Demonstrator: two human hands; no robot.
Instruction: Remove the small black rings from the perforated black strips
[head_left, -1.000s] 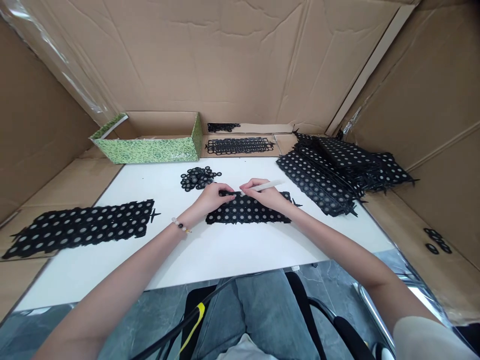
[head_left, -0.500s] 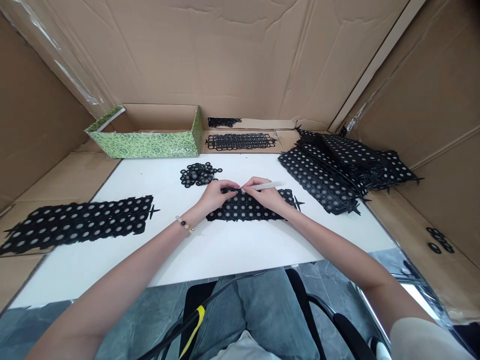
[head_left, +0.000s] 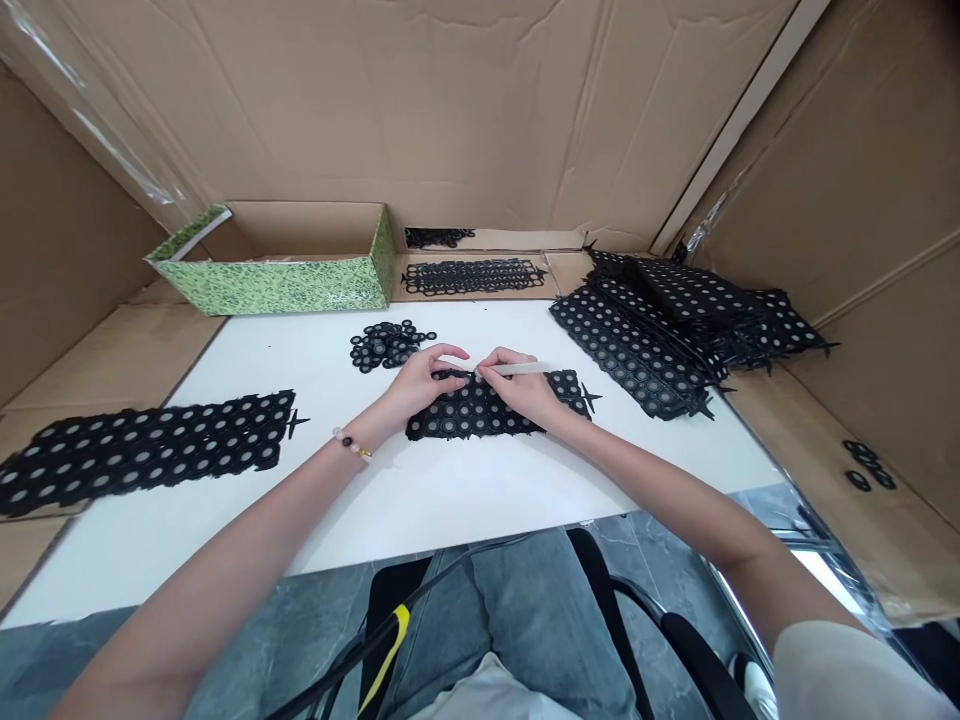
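Note:
A black sheet with rows of pale dots [head_left: 480, 412] lies on the white table in front of me. My right hand [head_left: 519, 388] is closed round a thin white stick [head_left: 523, 368], its tip at the sheet's far edge. At the sheet's far left corner is my left hand [head_left: 426, 382], thumb and index finger apart, with nothing visible between them. Just beyond it sits a pile of small black rings [head_left: 384, 345].
Another dotted black sheet [head_left: 157, 445] lies at the left. A stack of such sheets [head_left: 660, 325] fills the back right. Behind stand a green patterned box [head_left: 285, 287] and a black lattice [head_left: 472, 277] on cardboard. Several loose rings [head_left: 868, 463] lie far right.
The fingertips of my left hand have parted and drawn back left from the stick's tip. My right hand still holds the stick at the sheet. The whole view has shifted slightly.

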